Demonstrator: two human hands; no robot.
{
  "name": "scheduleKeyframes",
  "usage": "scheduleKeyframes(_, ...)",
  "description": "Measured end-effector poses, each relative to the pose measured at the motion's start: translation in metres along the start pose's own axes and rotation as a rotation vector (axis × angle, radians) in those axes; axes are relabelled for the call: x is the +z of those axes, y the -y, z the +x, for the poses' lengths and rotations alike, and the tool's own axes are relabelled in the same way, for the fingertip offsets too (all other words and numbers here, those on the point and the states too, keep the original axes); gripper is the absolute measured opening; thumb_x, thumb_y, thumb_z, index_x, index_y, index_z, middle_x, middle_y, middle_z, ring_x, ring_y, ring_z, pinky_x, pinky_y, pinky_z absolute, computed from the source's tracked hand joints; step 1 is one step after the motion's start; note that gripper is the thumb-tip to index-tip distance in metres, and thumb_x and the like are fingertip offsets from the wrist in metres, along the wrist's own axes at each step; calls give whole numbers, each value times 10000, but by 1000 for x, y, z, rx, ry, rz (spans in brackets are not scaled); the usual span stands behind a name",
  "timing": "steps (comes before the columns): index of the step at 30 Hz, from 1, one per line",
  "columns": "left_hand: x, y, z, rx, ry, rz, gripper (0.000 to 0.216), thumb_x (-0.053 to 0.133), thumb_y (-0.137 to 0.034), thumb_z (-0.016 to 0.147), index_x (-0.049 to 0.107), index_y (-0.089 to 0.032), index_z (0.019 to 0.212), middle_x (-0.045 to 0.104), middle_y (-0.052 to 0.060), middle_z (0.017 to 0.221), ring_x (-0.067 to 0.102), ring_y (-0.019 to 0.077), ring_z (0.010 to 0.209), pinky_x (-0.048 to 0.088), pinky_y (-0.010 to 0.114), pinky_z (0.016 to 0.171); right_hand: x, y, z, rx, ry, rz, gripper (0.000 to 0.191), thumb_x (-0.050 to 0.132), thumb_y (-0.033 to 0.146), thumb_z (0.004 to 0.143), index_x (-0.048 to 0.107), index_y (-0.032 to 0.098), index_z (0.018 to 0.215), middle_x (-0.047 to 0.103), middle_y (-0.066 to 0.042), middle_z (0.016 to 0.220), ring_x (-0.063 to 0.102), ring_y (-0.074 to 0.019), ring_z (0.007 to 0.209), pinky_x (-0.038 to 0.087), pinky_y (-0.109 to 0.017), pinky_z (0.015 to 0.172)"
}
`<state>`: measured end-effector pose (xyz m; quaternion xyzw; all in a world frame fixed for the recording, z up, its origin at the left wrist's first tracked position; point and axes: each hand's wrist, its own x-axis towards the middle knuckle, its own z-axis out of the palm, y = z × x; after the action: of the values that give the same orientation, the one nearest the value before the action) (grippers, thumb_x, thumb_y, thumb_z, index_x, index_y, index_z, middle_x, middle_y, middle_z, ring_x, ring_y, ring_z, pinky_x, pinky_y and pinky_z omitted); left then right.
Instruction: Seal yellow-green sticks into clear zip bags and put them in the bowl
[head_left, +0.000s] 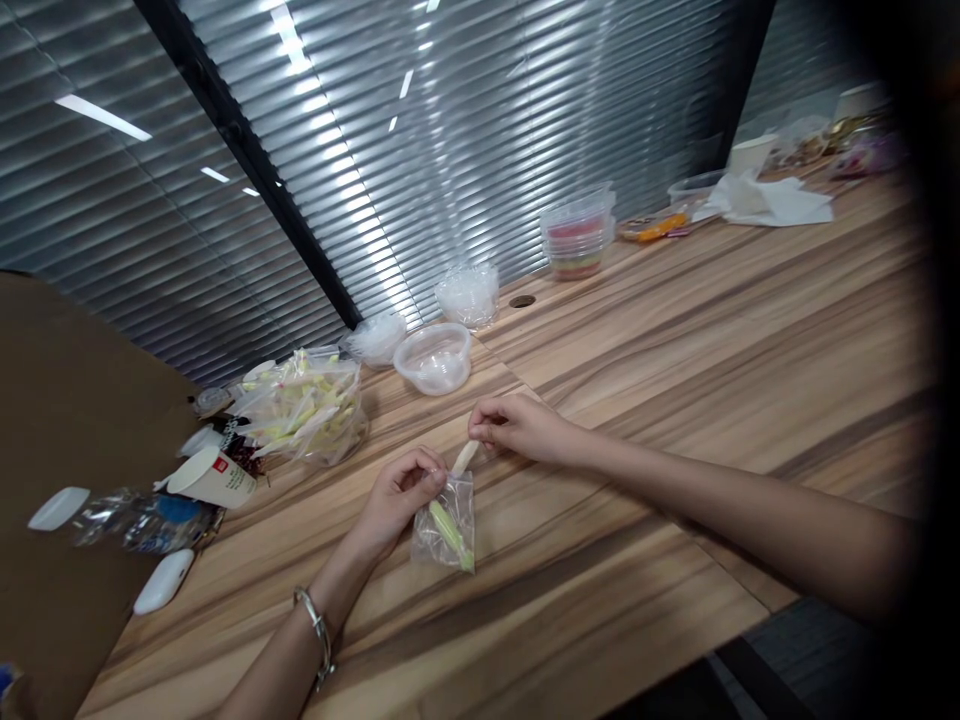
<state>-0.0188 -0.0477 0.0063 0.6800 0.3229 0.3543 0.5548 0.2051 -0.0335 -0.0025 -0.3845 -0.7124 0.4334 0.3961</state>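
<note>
Between the thumb and fingers of my left hand [409, 490] is the top edge of a small clear plastic bag [427, 545]. A slim yellow-green piece [448, 528] lies inside the bag; its kind is unclear. My right hand [514, 425] pinches the upper end of a pale flat strip [465, 458]. The strip's lower end is at the bag's mouth, and I cannot tell how far it goes in. Beyond my hands stands a clear round plastic bowl [433, 375]. To the left, a large clear bag [304, 410] is full of similar yellow-green packets.
A paper cup [217, 478], a plastic bottle [154, 520] and a white case [163, 582] lie at the left. Stacked clear bowls [469, 295] and tubs [577, 235] line the back by the blinds. Crumpled tissue [761, 198] lies far right on the wooden table [712, 350].
</note>
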Motion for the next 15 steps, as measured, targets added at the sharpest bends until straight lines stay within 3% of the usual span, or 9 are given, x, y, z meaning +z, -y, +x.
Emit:
scheduleKeyframes(8,1,-1,2,22,-8,33,163,626,-300,797,599,-146,751,552,38,829,501,146,783,389,244,704,-1,-7,5,55,41,146,301,571,458,786,563,161,733,559,14,593,485,-99,532,345,-219,510)
scheduleKeyframes(15,2,0,3,-1,-35,72,151,613,-297,806,594,-148,796,556,46,872,509,155,816,394,250,728,5,-4,1,-19,99,226,296,619,440,764,578,148,793,620,-9,683,567,-119,638,439,-240,616)
